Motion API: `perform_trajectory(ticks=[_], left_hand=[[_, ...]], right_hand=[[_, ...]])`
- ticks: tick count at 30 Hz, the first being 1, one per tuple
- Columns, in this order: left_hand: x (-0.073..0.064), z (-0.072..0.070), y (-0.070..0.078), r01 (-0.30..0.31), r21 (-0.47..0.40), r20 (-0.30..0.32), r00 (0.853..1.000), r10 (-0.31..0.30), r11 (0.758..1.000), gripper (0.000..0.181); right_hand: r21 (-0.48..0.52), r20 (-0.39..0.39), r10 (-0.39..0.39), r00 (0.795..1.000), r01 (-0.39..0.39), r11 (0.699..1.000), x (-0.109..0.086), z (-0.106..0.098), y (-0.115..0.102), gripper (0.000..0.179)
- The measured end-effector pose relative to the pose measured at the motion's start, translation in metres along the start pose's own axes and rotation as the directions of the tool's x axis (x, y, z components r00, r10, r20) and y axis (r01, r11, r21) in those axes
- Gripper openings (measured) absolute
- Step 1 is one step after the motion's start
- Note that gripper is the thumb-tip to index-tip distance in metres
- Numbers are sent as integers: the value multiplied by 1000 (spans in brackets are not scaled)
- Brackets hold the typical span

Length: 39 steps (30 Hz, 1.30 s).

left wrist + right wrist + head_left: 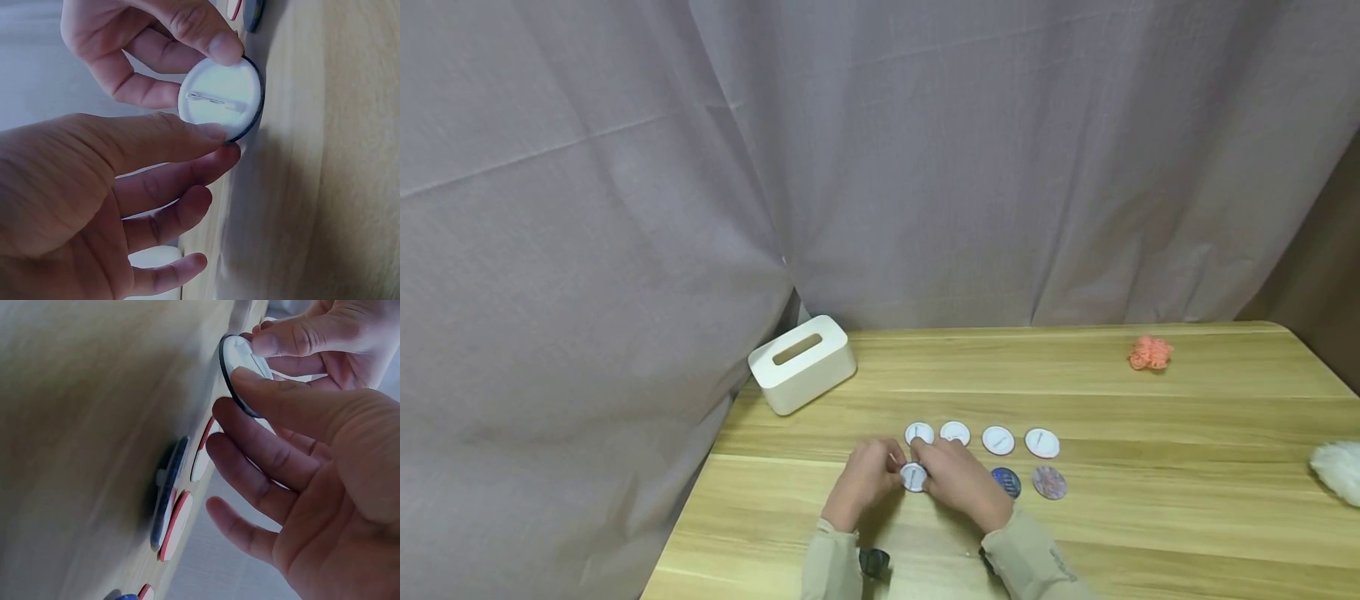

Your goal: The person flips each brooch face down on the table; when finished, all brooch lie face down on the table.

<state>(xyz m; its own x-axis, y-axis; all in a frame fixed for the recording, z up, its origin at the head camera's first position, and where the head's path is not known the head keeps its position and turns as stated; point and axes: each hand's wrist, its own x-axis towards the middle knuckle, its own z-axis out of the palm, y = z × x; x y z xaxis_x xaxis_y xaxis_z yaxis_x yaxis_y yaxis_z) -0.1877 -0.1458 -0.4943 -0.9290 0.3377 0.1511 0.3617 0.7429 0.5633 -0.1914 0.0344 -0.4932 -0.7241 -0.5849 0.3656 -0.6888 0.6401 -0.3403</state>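
Note:
A round pin badge [913,477], white back up with its metal pin showing, is held between my two hands just over the table. My left hand [869,477] pinches one edge, thumb on the white back in the left wrist view; its other fingers spread apart below. On the opposite edge my right hand [958,479] pinches the badge [247,359] between thumb and fingers. The badge's front is hidden; a dark rim shows. Beyond the hands, several badges [998,440] lie white back up in a row. Nearer, a blue badge [1007,482] and a pinkish patterned badge [1049,482] lie face up.
A cream tissue box [812,379] stands at the table's back left. Toward the back right lies a coral-coloured fuzzy bundle [1150,353], and a white fluffy thing [1339,472] is at the right edge. A grey curtain [925,167] hangs behind the wooden table [1150,533].

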Motion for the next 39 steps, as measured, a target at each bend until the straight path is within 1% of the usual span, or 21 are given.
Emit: perform_trajectory(ticks=[3, 8, 12, 18, 24, 27, 30, 32, 34, 36, 39], left_hand=[[0, 0, 1, -9, 24, -9, 1000, 9, 1000, 17], [-1, 1, 1, -11, 67, -3, 1000, 11, 998, 17], [0, 4, 0, -1, 84, 12, 1000, 0, 996, 15], [0, 5, 1, 23, 104, 27, 999, -26, 994, 14], [-1, 4, 3, 27, 100, 30, 999, -30, 995, 13], [-1, 4, 3, 28, 103, 19, 999, -30, 994, 13], [1, 5, 4, 13, 123, -22, 1000, -10, 992, 11], [2, 5, 7, -8, 136, -52, 999, 15, 991, 11], [4, 6, 10, -21, 147, -72, 997, 32, 989, 12], [6, 7, 13, -32, 148, -73, 996, 43, 989, 15], [9, 11, 18, -42, 147, -51, 997, 50, 988, 17]], right_hand=[[-33, -7, 14, 1000, -14, 999, 1, 2, 0, 29], [-85, 35, 62, 997, -59, 995, 2, 6, -3, 26], [-114, 52, 76, 996, -69, 991, 0, 8, -5, 23], [-118, 73, 98, 993, -89, 989, -1, 7, -9, 20], [-117, 72, 105, 992, -96, 989, -1, 6, -8, 20], [-111, 68, 123, 990, -114, 987, -1, 4, -6, 21], [-117, 44, 136, 990, -130, 985, -1, 0, -5, 19], [-122, 29, 143, 989, -138, 983, -2, -4, -3, 16], [-121, 26, 156, 987, -152, 981, -3, -9, -2, 13], [-113, 31, 174, 984, -170, 979, -6, -13, 1, 12], [-107, 44, 212, 976, -206, 973, -10, -19, 5, 11]])
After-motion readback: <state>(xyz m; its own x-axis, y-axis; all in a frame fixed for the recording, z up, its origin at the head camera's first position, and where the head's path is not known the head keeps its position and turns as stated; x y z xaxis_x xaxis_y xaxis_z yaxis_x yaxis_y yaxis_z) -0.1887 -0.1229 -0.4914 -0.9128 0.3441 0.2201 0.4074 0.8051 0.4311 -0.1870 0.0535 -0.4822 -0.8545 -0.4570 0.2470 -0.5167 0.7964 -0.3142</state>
